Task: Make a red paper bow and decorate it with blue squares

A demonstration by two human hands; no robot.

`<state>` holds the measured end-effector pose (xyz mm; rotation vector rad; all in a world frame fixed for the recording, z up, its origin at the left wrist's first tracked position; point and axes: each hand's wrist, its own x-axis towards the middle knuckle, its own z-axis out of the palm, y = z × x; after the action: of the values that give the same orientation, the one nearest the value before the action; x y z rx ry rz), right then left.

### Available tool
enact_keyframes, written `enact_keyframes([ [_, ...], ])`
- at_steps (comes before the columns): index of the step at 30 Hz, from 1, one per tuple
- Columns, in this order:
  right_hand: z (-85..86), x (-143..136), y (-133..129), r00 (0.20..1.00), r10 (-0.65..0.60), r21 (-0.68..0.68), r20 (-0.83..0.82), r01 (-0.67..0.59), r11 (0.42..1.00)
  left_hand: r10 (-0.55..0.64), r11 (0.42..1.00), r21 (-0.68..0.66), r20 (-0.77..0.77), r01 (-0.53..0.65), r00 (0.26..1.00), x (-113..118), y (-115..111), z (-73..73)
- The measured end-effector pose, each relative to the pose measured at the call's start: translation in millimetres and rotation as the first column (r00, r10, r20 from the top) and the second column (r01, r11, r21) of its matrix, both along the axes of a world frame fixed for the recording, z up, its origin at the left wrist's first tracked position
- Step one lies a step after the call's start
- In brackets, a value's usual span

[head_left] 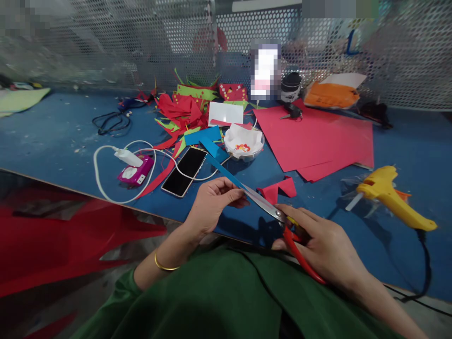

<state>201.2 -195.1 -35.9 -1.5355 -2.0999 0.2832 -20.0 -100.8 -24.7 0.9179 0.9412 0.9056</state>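
Note:
My left hand (pixel 212 205) is closed in a pinch on the lower end of a narrow blue paper strip (pixel 223 170), which slants up and away over the table. My right hand (pixel 326 240) grips a pair of scissors (pixel 264 204) by the red handles. The metal blades point up-left and meet the strip near my left fingertips; whether they are parted there I cannot make out. Just beyond the blades lies a folded red paper scrap (pixel 278 189). A dark-screened phone (pixel 185 172) rests left of the strip, near larger blue paper pieces (pixel 208 139).
Red sheets (pixel 314 136) lie at right, with a yellow glue gun (pixel 386 193) nearer me. A lined bowl (pixel 243 141) stands mid-table beside a heap of red scraps (pixel 183 113). A white cable loops around a purple adapter (pixel 136 172). A perforated metal panel (pixel 141 47) borders the back.

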Motion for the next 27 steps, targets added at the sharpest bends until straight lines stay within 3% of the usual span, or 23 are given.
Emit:
enact_keyframes([
  [27, -9.3, -5.8, -1.5, 1.0, 0.02, -0.005, -0.014, -0.02, 1.0, -0.018, 0.997, -0.07, 0.048, 0.021, 0.999, 3.0, -1.2, -8.9],
])
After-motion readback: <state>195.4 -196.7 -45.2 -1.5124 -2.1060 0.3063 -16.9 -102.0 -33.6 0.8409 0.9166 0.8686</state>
